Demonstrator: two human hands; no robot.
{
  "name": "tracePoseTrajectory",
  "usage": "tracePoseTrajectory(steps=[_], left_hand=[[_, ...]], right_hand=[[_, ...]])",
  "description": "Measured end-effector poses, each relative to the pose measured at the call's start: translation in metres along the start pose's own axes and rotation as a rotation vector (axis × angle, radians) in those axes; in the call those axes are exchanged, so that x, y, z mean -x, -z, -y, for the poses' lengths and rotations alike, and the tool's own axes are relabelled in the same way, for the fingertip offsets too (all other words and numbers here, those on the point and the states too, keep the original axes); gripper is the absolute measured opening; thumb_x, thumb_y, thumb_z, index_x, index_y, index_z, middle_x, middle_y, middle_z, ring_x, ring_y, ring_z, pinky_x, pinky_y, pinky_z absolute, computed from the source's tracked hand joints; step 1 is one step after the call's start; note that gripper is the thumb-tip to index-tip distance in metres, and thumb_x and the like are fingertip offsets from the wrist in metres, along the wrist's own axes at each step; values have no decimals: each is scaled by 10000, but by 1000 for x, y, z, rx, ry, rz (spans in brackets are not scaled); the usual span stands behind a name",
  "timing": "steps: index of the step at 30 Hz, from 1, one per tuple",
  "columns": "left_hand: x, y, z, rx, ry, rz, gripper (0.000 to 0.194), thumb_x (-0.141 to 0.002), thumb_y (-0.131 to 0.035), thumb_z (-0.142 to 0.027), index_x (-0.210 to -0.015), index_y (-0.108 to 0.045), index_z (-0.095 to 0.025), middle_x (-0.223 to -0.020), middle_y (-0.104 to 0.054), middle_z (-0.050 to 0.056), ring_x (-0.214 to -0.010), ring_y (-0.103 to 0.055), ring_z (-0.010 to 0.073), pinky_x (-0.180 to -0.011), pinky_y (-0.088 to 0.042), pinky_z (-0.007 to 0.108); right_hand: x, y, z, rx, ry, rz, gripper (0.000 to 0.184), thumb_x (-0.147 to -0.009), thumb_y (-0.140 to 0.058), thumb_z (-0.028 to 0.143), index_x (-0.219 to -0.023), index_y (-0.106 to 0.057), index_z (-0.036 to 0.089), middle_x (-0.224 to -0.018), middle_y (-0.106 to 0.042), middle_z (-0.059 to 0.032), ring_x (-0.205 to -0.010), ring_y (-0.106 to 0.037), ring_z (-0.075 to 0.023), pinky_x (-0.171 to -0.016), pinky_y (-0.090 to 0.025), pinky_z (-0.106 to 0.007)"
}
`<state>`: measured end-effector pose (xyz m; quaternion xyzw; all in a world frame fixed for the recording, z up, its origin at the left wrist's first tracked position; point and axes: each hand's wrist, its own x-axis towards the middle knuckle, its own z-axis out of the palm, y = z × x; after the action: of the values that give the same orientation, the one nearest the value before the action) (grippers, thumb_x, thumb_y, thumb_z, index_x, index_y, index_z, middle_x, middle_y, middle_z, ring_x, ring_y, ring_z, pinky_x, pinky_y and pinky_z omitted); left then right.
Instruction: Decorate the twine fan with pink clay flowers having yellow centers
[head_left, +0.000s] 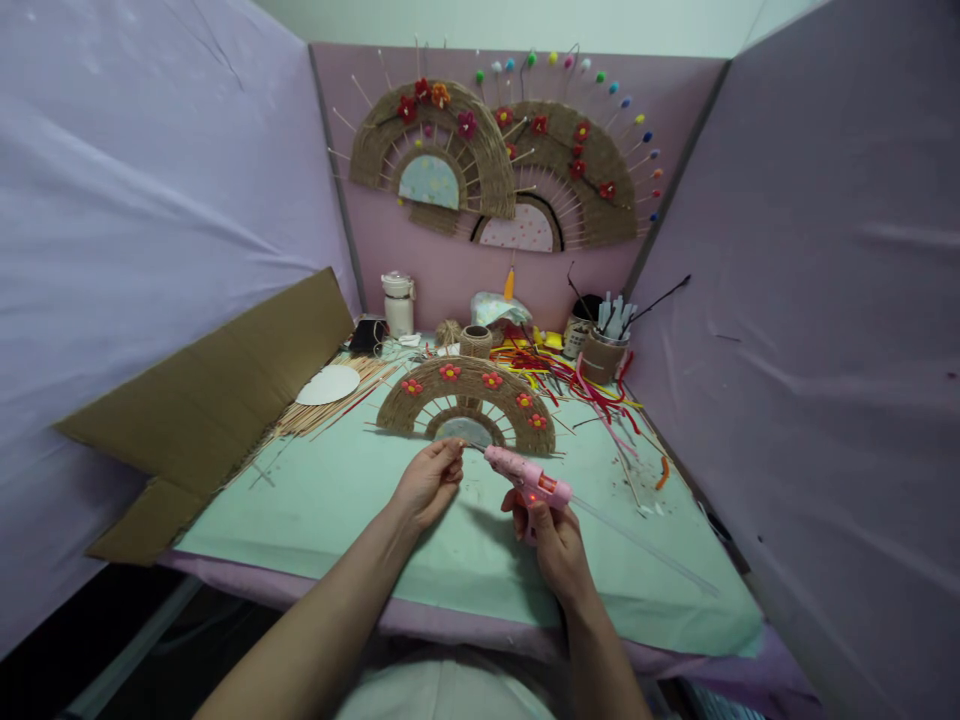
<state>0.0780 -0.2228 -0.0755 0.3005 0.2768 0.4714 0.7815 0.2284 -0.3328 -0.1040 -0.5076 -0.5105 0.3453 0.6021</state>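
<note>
My right hand (551, 540) is wrapped round the handle of a pink hot glue gun (517, 468) with a small red light lit. A long clear glue stick (652, 552) trails from its back end. The nozzle points left, close to the fingertips of my left hand (433, 482). Those fingers are pinched together on something too small to make out. Just beyond both hands lies a half-round fan (397, 405) wrapped in brown twine, with red flowers along its arc and open spokes inside. Its pale centre (463, 432) is partly behind my left fingertips.
Cardboard (225, 350) leans at the left by thin sticks (330, 410) and a white oval (328, 384). Behind the fan stand a twine spool (475, 342), a white bottle (399, 304) and a pot of glue sticks (604, 352). Coloured pipe cleaners (540, 368) lie scattered. Two finished-looking fans (435, 150) hang behind.
</note>
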Motion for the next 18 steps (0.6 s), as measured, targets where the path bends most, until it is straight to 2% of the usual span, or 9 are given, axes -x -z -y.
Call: tracePoseTrajectory(steps=[4,13,18], left_hand=[[-1,1,2,-98,-71,-54,368,-552,-889,-352,-677,-656,-96,-493,-390,-76,-476,-285,32,-447,-210,167],[1,-5,1,-238,-149,-122,446,-465,-888,-456,-680,-689,-120,-531,-484,-52,-512,-312,51,-493,-215,202],[2,-7,1,-270,-159,-128,446,-464,-878,-470,-667,-682,-125,-524,-477,-51,-520,-313,58,-507,-210,214]], right_hand=[[0,0,-3,27,14,11,601,-891,-397,677,-823,-682,152,-581,-497,6,-525,-442,-125,-517,-346,-253],[-1,0,-6,45,32,15,586,-909,-383,650,-797,-669,152,-573,-487,4,-523,-441,-126,-516,-333,-254],[0,0,-7,68,45,5,582,-916,-378,639,-776,-664,152,-570,-491,1,-519,-444,-127,-513,-333,-255]])
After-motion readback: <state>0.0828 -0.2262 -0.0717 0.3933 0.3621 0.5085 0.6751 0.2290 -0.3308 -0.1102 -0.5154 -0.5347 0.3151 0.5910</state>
